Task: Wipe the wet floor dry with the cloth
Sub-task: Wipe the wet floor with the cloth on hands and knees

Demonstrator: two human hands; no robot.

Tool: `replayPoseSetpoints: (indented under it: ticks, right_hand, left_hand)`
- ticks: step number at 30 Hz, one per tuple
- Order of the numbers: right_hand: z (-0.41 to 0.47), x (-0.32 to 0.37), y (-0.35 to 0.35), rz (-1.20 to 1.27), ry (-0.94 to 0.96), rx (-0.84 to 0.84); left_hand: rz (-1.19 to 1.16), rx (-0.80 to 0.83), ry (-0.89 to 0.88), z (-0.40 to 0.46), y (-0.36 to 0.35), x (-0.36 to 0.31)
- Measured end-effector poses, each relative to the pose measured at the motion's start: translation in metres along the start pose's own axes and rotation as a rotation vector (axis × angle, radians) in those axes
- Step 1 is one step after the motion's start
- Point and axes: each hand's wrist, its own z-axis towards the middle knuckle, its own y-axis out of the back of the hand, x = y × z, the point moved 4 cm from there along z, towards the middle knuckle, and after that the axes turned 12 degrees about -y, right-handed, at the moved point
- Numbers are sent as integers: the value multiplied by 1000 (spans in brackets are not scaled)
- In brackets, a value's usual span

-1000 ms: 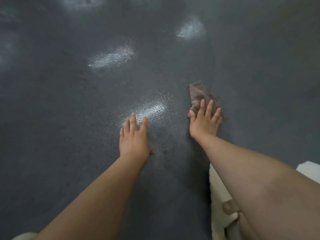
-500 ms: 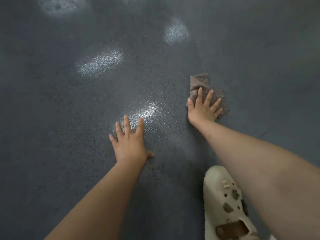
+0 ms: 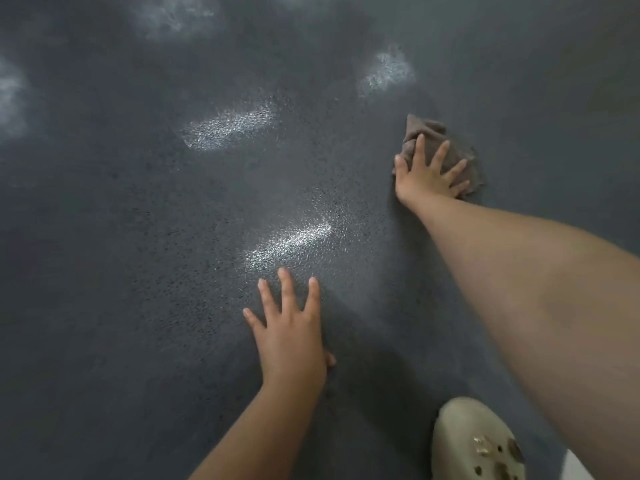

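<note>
The dark speckled floor (image 3: 121, 306) carried glinting wet patches (image 3: 291, 239), a crumpled cloth (image 3: 429, 133), both flat hands and a shoe (image 3: 464, 441).

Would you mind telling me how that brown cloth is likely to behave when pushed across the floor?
The crumpled brown cloth looks floppy: it is bunched under the right hand, so it will probably fold rather than slide flat. On the dark textured floor it likely drags rather than slips.

Indoor space of unclear kind, seen only as a dark grey speckled floor (image 3: 138, 306) with shiny lit patches (image 3: 291, 239); cream clog (image 3: 478, 445) at the bottom edge. No walls or furniture visible.
</note>
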Motion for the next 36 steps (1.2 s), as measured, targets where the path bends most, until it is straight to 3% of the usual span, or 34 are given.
replayPoseSetpoints:
  ticks: [5, 10, 15, 19, 23, 31, 36]
  right_hand:
    - [-8, 60, 5, -33, 178, 29]
    - [-74, 104, -20, -109, 524, 27]
    - [-167, 90, -61, -204, 864, 44]
    - [-186, 53, -70, -255, 900, 12]
    - [-160, -1, -61, -239, 778, -9]
    - [-113, -140, -52, -60, 159, -10]
    - [-121, -180, -53, 93, -236, 78]
  left_hand:
    - [-10, 10, -7, 3, 2, 0]
    - [-15, 20, -2, 4, 2, 0]
    - [-22, 10, -24, 3, 1, 4]
    - [-7, -44, -75, -2, -3, 10]
    - [30, -65, -108, -23, -14, 24]
    - [32, -31, 22, -81, -45, 45]
    - [-26, -21, 145, -114, -68, 57]
